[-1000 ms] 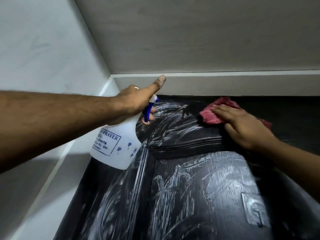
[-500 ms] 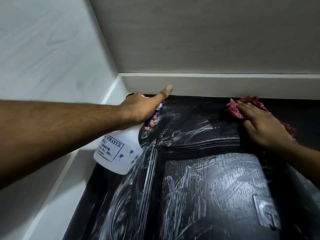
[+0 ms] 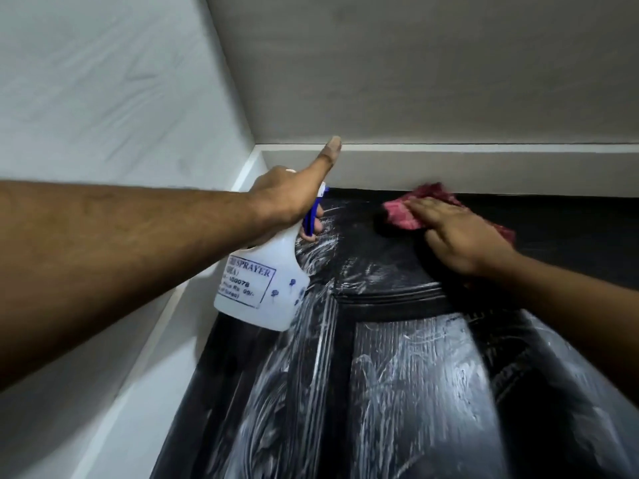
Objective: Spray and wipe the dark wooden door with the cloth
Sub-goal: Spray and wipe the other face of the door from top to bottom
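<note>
- The dark wooden door [image 3: 397, 392] with raised panels fills the lower middle and right of the view. Its surface carries many white wet streaks, thickest on the left side and on the middle panel.
- The crumpled red cloth [image 3: 401, 216] lies against the top part of the door, just under the upper frame. One edge of it also shows on the right side of the hand.
- The right hand [image 3: 460, 236] lies flat on the cloth and presses it to the door. Its grip is wide, the fingers are straight and close together, and the cloth sticks out past the fingertips to the left.
- The left hand [image 3: 287, 202] holds the white plastic spray bottle [image 3: 262, 288] by its neck, near the top left corner of the door and well apart from the cloth. Its grip is closed around the bottle.
- Its forefinger points straight out toward the frame, while lower fingers curl on the blue trigger [image 3: 308, 221].
- The bottle hangs tilted, and it has a blue printed label.
- The white door frame [image 3: 484, 171] runs above the door, a white wall [image 3: 103, 81] stands on the left, and a grey ceiling [image 3: 415, 63] is above.
</note>
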